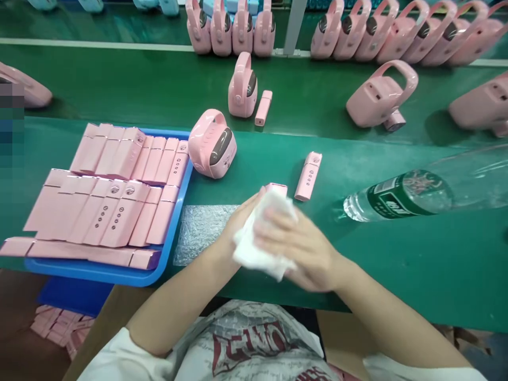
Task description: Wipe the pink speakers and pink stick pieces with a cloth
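My right hand (307, 251) presses a crumpled white cloth (260, 235) with bent fingers, slightly blurred. Under the cloth, my left hand (234, 225) is closed around a pink square-sided microphone (278, 187); only its end shows above the cloth. Just beyond my hands, another pink microphone (308, 176) with a column of small buttons lies on the green table. A pink handled speaker (213, 145) stands near the blue tray (169, 259) at the left, which holds several pink microphones (91, 209) in rows. A bubble-wrap sheet (204, 230) lies beside my left hand.
A clear bottle (397, 196) with a green label lies on its side at the right. Farther back are a speaker (243, 87), a microphone (263, 108) and another speaker (381, 98). Several pink speakers (367, 34) line the back ledge. More pink pieces (61, 325) lie below the table.
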`<action>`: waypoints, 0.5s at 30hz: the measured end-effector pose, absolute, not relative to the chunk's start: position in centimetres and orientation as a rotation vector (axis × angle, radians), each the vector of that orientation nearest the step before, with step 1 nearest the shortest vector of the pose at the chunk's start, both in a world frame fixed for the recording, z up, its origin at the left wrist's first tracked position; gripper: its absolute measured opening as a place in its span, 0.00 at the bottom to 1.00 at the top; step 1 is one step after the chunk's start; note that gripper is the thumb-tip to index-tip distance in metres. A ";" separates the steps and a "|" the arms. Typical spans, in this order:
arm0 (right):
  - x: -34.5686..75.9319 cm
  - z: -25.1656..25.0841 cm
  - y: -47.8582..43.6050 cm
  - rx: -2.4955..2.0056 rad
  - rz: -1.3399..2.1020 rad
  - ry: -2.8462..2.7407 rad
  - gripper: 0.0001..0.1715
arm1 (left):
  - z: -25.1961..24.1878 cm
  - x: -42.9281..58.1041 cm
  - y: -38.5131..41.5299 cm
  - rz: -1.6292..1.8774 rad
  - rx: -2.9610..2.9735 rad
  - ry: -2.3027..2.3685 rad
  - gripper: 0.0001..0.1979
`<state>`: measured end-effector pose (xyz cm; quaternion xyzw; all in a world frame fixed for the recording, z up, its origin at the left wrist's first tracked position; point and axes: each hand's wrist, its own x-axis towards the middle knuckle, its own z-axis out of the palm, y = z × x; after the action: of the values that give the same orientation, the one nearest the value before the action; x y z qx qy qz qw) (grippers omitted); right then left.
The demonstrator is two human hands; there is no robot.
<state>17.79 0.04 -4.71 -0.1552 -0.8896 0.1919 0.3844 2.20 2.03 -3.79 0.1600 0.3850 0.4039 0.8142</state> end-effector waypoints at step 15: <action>18.3 -6.4 2.3 -1.164 1.093 -0.992 0.26 | -1.8 2.2 2.0 1.023 0.012 0.711 0.27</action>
<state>18.29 2.26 -6.35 -0.5001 -0.4262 0.4694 0.5898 2.23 2.05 -1.82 0.0056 0.3332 0.4789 0.8122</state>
